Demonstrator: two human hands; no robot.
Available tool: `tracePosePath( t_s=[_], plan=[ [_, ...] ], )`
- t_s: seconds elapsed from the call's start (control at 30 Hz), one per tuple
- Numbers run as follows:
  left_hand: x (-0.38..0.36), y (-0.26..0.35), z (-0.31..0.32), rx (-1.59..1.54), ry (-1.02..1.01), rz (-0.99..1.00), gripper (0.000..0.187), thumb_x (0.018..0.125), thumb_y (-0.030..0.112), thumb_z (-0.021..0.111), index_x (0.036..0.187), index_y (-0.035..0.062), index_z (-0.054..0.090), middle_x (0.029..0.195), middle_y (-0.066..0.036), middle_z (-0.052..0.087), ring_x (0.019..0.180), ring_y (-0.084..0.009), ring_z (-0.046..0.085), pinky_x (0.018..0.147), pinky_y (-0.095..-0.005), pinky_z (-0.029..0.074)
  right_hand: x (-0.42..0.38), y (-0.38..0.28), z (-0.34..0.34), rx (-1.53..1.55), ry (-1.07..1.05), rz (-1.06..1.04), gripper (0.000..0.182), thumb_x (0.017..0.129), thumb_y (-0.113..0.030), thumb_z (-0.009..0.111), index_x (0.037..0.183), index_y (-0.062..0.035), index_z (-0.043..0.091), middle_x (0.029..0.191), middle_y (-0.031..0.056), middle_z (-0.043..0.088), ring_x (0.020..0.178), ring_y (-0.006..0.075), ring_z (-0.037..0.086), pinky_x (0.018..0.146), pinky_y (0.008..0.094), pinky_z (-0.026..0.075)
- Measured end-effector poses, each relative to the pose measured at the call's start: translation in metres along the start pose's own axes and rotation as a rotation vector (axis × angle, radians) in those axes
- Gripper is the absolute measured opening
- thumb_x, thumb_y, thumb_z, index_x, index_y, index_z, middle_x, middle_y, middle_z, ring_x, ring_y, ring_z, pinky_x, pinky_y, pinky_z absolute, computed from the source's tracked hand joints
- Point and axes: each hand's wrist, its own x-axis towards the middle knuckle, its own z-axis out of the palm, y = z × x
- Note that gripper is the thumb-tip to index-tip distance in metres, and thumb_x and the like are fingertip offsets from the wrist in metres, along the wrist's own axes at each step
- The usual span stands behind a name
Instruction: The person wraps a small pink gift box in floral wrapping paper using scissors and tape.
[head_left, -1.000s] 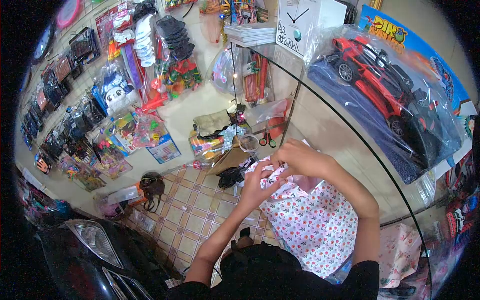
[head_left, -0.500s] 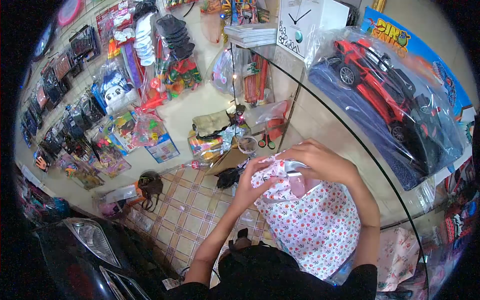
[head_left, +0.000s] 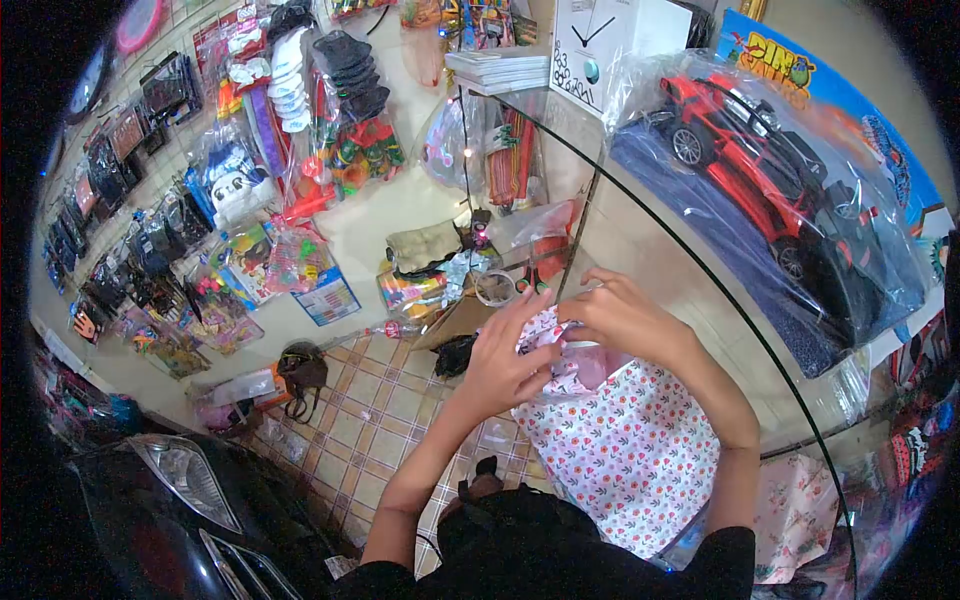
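White wrapping paper (head_left: 630, 455) printed with small red and grey flowers is partly around a pink object (head_left: 592, 368), whose kind I cannot make out. The bundle rests at the glass counter in front of me. My left hand (head_left: 508, 362) grips the paper's far left end, thumb over the near side and fingers stretched along the far side. Opposite it, my right hand (head_left: 622, 318) bends over the same end, its fingertips pinching a paper fold. Beyond my hands lie scissors (head_left: 533, 276) with dark handles and a roll of tape (head_left: 495, 289).
On the right, a red and black toy car (head_left: 750, 165) in clear plastic lies on the glass counter. A clock box (head_left: 590, 50) and a stack of white booklets (head_left: 500, 72) stand at the back. A black motorbike (head_left: 190, 500) is at lower left, near the tiled floor (head_left: 385, 425).
My left hand has shifted up, its fingers more spread along the paper's end. My right hand has moved slightly left and down, onto the fold. The view has turned slightly.
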Motion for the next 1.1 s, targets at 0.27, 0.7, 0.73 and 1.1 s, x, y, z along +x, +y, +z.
tracePosePath(
  t_s=[0.27, 0.7, 0.73, 1.1],
  plan=[
    [-0.005, -0.016, 0.009, -0.575, 0.025, -0.201, 0.007, 0.075, 0.001, 0.053, 0.078, 0.0014, 0.047, 0.126, -0.022, 0.053, 0.095, -0.0275, 0.061, 0.080, -0.0320, 0.046, 0.005, 0.000, 0.005, 0.124, 0.068, -0.036, 0.027, 0.075, -0.018, 0.072, 0.095, -0.0025, 0.064, 0.089, 0.0172, 0.067, 0.088, 0.0334, 0.063, 0.083, 0.0420, 0.047],
    [-0.011, -0.016, 0.038, -0.992, 0.148, -0.503, 0.031, 0.093, 0.001, 0.040, 0.123, 0.0027, 0.038, 0.139, -0.018, 0.040, 0.129, -0.0234, 0.041, 0.104, -0.0326, 0.032, -0.009, -0.050, -0.004, 0.028, 0.248, 0.185, 0.017, 0.084, -0.016, 0.063, 0.091, 0.0000, 0.061, 0.091, 0.0179, 0.065, 0.087, 0.0360, 0.063, 0.074, 0.0471, 0.049],
    [-0.014, -0.015, 0.042, -0.917, 0.123, -0.505, 0.044, 0.096, 0.005, 0.041, 0.138, 0.0034, 0.028, 0.144, -0.020, 0.035, 0.134, -0.0264, 0.035, 0.110, -0.0363, 0.025, -0.013, -0.054, -0.001, 0.099, 0.219, 0.254, 0.017, 0.086, -0.016, 0.061, 0.090, 0.0004, 0.061, 0.089, 0.0183, 0.065, 0.085, 0.0363, 0.064, 0.072, 0.0479, 0.050],
    [-0.046, -0.009, 0.038, -0.575, 0.057, -0.221, 0.128, 0.054, 0.037, 0.091, 0.147, 0.0031, 0.010, 0.150, -0.023, 0.023, 0.138, -0.0329, 0.029, 0.112, -0.0451, 0.026, 0.003, -0.045, -0.004, 0.376, 0.058, 0.423, 0.033, 0.089, -0.026, 0.059, 0.078, 0.0048, 0.064, 0.070, 0.0214, 0.063, 0.066, 0.0378, 0.062, 0.064, 0.0434, 0.049]
  ],
)
